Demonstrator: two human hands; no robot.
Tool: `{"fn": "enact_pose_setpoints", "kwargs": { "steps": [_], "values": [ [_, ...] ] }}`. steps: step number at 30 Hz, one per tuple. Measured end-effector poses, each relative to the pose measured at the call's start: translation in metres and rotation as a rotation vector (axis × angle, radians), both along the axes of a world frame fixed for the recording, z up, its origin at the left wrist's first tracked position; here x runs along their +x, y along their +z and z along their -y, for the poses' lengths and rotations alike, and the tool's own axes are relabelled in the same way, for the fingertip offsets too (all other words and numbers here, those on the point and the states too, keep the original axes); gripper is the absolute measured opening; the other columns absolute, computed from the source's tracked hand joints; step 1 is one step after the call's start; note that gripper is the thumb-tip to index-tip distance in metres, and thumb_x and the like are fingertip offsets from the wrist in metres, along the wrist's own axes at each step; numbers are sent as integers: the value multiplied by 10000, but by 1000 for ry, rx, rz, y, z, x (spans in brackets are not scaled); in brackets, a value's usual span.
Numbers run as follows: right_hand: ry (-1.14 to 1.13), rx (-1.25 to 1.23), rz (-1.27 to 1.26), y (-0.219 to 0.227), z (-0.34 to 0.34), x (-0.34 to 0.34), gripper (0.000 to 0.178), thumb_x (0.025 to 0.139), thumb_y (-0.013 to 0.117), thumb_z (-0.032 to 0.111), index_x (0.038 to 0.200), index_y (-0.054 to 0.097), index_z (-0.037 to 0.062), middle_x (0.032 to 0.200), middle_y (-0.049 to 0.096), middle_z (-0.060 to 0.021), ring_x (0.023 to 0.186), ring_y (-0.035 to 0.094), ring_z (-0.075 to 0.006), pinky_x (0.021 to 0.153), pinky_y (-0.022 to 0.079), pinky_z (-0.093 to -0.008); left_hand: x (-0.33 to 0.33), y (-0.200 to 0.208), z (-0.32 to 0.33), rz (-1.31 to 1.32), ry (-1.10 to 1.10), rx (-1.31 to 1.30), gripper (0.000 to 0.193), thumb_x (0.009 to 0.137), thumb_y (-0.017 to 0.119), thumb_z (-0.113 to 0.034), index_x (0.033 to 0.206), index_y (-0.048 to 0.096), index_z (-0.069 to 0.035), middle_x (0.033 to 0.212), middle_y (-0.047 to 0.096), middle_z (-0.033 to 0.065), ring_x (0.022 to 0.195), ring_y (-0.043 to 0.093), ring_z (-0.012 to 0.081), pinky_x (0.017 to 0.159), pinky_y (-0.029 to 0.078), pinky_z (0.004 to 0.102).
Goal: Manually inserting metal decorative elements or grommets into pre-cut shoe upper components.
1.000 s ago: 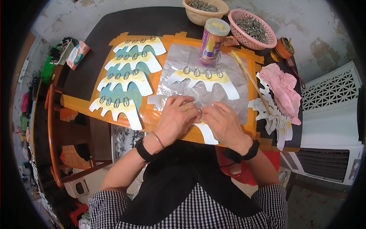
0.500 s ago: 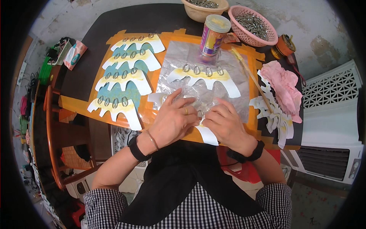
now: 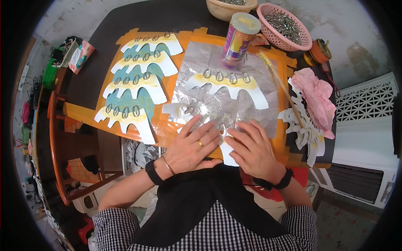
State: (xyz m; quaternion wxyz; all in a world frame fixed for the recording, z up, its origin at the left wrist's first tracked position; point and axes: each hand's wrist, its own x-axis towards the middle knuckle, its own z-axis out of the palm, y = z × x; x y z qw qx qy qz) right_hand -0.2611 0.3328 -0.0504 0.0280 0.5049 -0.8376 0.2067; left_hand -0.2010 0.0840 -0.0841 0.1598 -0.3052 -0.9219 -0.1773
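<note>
At the table's near edge lies a white scalloped cutout point(image 3: 228, 155), partly hidden under my hands, with a metal ring standing up between them. My left hand point(image 3: 196, 144) rests flat over its left part, fingers apart. My right hand point(image 3: 254, 147) lies on its right part, fingers spread and slightly bent. Just beyond sits another white cutout point(image 3: 256, 97) with a yellow-smeared band and several metal rings along its upper edge. On the left, several similar ringed cutouts point(image 3: 157, 94) are laid out in a column on an orange-taped mat.
A tall jar point(image 3: 239, 39) stands at the back of the plastic sheet point(image 3: 192, 62). A pink basket point(image 3: 293, 39) and a beige bowl point(image 3: 224, 11) hold metal pieces. A long stick point(image 3: 282, 85) lies beside stacked white cutouts point(image 3: 299, 134) and a crumpled pink cloth point(image 3: 315, 98).
My fingers have loosened from a bunched pose around the near ring and spread out flatter over the cutout. The view has shifted slightly.
</note>
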Motion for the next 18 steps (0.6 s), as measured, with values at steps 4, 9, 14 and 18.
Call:
{"fn": "enact_pose_setpoints", "kwargs": {
  "steps": [4, 9, 14, 18],
  "values": [
    [-24, -4, 23, -4, 0, 1, 399, 838, 761, 186, 1199, 679, 36, 1336, 592, -91, 1323, 492, -326, 1172, 352, -561, -1, 0, 0, -32, -7, -62, 548, 871, 721, -570, 1209, 693, -139, 1240, 637, 15, 1260, 585, 231, 1203, 335, 567],
    [-35, -18, 75, -7, -1, -2, 398, 826, 770, 171, 1194, 684, 47, 1350, 589, -86, 1318, 492, -335, 1168, 353, -576, -2, -1, -2, -50, 33, -70, 540, 881, 680, -619, 1213, 714, -195, 1190, 640, -12, 1218, 598, 190, 1189, 328, 612],
    [-37, -23, 74, -10, 1, -4, 397, 817, 777, 178, 1184, 682, 61, 1337, 595, -74, 1320, 491, -340, 1160, 332, -640, -1, 2, -3, 35, 21, 9, 513, 862, 713, -538, 1202, 682, -155, 1195, 627, 27, 1250, 593, 236, 1192, 325, 665],
    [-48, -19, 94, -9, 1, -3, 395, 814, 779, 174, 1182, 683, 67, 1330, 598, -69, 1322, 491, -339, 1162, 318, -659, -3, 2, -3, 44, 32, 1, 546, 835, 727, -629, 1168, 735, -197, 1170, 637, -12, 1224, 597, 232, 1190, 300, 692]
  ]
}}
